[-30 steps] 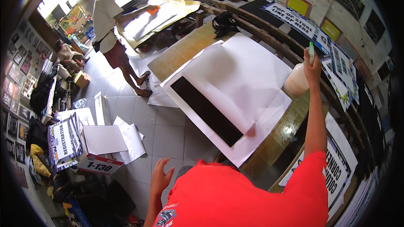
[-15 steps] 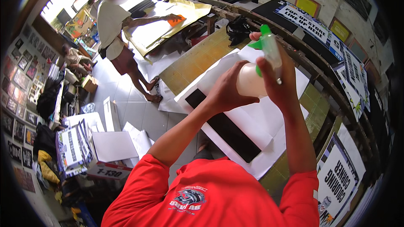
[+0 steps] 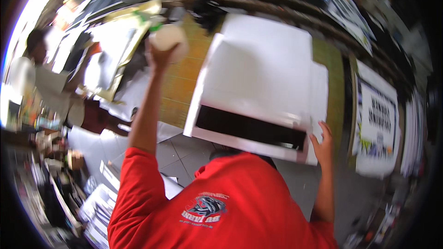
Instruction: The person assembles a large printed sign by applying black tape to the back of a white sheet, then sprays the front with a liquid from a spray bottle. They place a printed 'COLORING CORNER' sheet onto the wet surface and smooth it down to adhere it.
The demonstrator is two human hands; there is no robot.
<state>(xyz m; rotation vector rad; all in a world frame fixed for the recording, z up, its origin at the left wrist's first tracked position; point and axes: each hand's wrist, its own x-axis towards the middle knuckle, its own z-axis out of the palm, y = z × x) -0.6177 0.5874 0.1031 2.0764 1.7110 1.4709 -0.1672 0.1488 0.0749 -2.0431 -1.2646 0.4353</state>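
Note:
Out to the left, my left hand [image 3: 160, 56] is closed around a whitish spray bottle [image 3: 170, 38] with a green spray head, above the left part of the yellow-brown worktop. The bottle is blurred by motion. My right hand [image 3: 324, 144] has its fingers apart and nothing in it, at the near right corner of a stack of white sheets [image 3: 263, 69]. Whether its fingertips touch the sheet I cannot tell. Along the sheets' near edge lies a long black strip [image 3: 251, 127].
The yellow-brown worktop [image 3: 177, 90] shows around the sheets. A black bundle [image 3: 206, 11] lies at its far edge. Printed signs [image 3: 376, 117] stand to the right. At the left, a person in a light top [image 3: 53, 85] holds an orange thing over another worktop. Papers lie on the tiled floor.
My left hand has carried the spray bottle to the left. My right hand has let go of it and moved down to the sheets' near right corner. The view has turned.

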